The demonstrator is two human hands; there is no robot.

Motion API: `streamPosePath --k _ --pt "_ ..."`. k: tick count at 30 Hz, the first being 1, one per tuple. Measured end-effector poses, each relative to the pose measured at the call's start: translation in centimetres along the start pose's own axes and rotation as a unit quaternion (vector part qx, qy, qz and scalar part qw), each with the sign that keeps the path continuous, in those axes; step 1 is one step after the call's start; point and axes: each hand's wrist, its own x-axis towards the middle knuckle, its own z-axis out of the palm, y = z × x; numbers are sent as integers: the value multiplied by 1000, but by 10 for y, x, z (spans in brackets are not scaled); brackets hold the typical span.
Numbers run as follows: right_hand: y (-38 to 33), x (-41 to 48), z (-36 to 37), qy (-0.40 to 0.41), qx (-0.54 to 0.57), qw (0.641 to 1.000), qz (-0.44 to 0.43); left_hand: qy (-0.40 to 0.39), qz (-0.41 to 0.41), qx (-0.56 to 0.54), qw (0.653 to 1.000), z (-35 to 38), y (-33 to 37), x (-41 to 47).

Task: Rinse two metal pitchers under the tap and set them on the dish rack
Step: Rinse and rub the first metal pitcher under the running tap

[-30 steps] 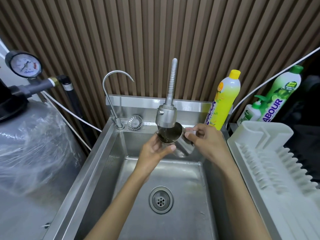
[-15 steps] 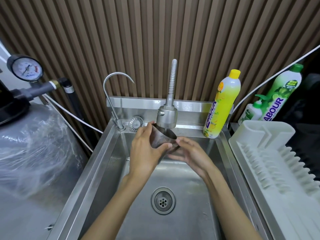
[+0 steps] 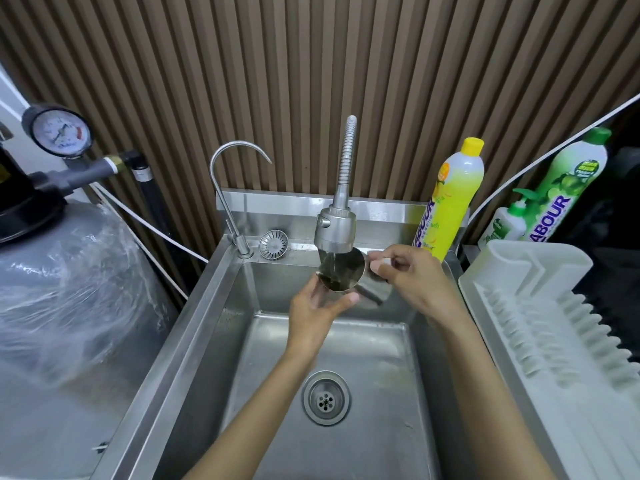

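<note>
Under the tap, over the sink, one metal pitcher is tipped with its mouth up to the water. The left hand cups its near side, curled round it, and the right hand pinches its other side. It is best to hold it steady, let it fill a bit, swirl, then pour out. Water runs in and pools dark inside. The dish rack waits nearby.

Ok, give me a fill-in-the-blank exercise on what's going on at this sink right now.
Water from the tap runs into a metal ____ held by the left hand and right hand.
The bottle behind the right hand has a ____ cap.
The dish rack stands to the ____ of the sink.
Missing words: pitcher, yellow, right.
</note>
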Motion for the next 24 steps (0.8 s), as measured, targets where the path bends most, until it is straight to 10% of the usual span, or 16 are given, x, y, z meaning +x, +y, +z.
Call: streamPosePath --k 11,19,24 --pt "37 21 38 -168 499 843 108 138 236 239 932 -6 17 4" --pt "28 6 20 -146 323 923 151 144 115 417 890 -11 35 -7" --pt "4 4 -5 -55 110 983 139 52 20 238 970 -14 28 -2"
